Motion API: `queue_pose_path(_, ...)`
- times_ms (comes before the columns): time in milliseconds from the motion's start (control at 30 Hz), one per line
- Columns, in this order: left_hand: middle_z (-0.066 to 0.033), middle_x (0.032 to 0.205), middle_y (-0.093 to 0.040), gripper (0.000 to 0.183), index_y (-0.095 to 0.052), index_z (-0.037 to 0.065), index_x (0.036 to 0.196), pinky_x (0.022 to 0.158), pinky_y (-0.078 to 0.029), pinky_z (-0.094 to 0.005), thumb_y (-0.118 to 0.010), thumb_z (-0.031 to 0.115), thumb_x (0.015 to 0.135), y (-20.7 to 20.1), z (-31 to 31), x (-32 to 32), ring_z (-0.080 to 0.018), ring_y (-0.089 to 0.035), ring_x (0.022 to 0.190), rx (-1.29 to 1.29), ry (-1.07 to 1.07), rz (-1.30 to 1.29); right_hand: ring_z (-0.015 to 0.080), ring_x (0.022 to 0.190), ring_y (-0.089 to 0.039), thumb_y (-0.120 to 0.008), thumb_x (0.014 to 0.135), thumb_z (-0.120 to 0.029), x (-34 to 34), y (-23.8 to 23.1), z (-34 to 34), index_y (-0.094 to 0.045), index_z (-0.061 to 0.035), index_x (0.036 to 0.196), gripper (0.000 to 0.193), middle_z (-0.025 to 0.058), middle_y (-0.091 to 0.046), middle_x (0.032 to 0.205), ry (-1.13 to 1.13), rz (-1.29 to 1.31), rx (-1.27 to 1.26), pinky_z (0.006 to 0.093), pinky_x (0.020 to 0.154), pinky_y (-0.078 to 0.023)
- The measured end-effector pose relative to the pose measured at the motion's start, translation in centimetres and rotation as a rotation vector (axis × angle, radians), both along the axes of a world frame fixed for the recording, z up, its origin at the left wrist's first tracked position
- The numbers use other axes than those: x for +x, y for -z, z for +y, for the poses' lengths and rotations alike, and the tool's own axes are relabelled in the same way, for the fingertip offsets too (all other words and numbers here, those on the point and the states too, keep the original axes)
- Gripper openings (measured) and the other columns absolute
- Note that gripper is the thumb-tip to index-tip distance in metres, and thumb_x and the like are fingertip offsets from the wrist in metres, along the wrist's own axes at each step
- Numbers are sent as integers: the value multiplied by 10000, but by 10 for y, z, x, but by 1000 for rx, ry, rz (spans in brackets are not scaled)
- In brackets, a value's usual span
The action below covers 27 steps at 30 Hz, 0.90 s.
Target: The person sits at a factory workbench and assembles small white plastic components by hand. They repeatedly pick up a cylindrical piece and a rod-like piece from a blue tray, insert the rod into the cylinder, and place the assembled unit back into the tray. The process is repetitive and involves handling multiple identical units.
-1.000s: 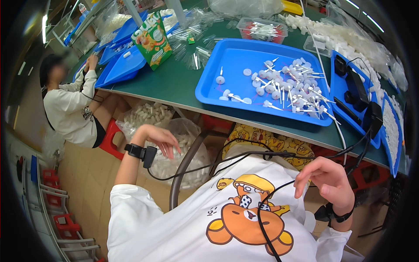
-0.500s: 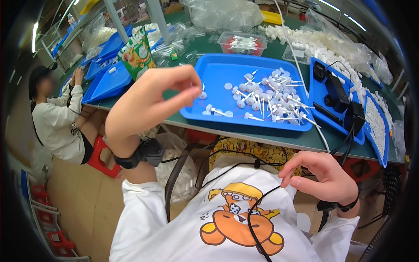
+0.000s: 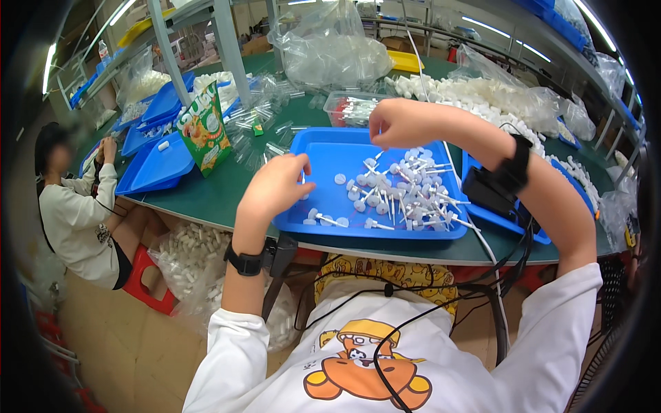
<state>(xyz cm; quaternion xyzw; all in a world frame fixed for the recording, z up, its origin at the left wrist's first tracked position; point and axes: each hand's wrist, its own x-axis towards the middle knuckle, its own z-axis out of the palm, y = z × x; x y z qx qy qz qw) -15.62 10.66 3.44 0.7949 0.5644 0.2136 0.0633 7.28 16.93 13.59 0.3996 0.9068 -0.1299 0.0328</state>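
A blue tray (image 3: 323,144) on the table holds a heap of small white stick-shaped plastic pieces with round translucent discs (image 3: 413,189). My left hand (image 3: 275,186) is at the tray's left edge, thumb and forefinger curved with a gap between them. Just beyond those fingertips stands or lies one of the pieces, partly hidden. Over the tray's far side hangs my right hand (image 3: 399,124), fingertips pressed together and pointing down above the heap. Whatever it pinches, if anything, is too small to see. Behind it is a clear plastic box (image 3: 337,107) with white and red parts.
At left stand a green snack bag (image 3: 205,131) and more blue trays (image 3: 165,162). White cylinders (image 3: 475,103) and clear plastic bags (image 3: 330,51) cover the table's back. A white cable (image 3: 475,234) crosses the tray's right side. A person (image 3: 79,206) sits at left.
My right hand has risen from my lap to above the tray's far side. My left hand has lowered, its thumb and forefinger farther apart. The view has shifted, showing more of the table's back.
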Motion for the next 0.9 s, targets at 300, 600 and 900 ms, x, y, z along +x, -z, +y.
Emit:
queue_pose_path(300, -121, 761, -619, 196, -583, 50, 772, 708, -481, -386, -696, 141, 640, 15, 6, 6, -295, -608, 801, -110, -102, 136, 213, 712, -654, -598, 681, -112, -21, 38, 86, -673, -19, 784, 157, 97, -672, 730, 230, -66, 61, 322, 671, -516)
queue_pose_path(600, -115, 762, -611, 193, -571, 35, 809, 672, -475, -358, -670, 88, 653, 8, 3, -3, -272, -602, 764, -145, -11, -4, 205, 722, -648, -614, 670, -86, -45, 51, 91, -685, -41, 809, 162, 99, -671, 755, 114, -5, 78, 329, 625, -524)
queue_pose_path(900, -123, 769, -586, 189, -544, -16, 833, 667, -476, -317, -649, 92, 719, 7, 10, -2, -217, -585, 727, -95, 138, -130, 314, 809, -630, -566, 651, -8, -33, 64, 145, -662, -45, 825, 201, 167, -647, 867, 289, 172, 421, 382, 710, -496)
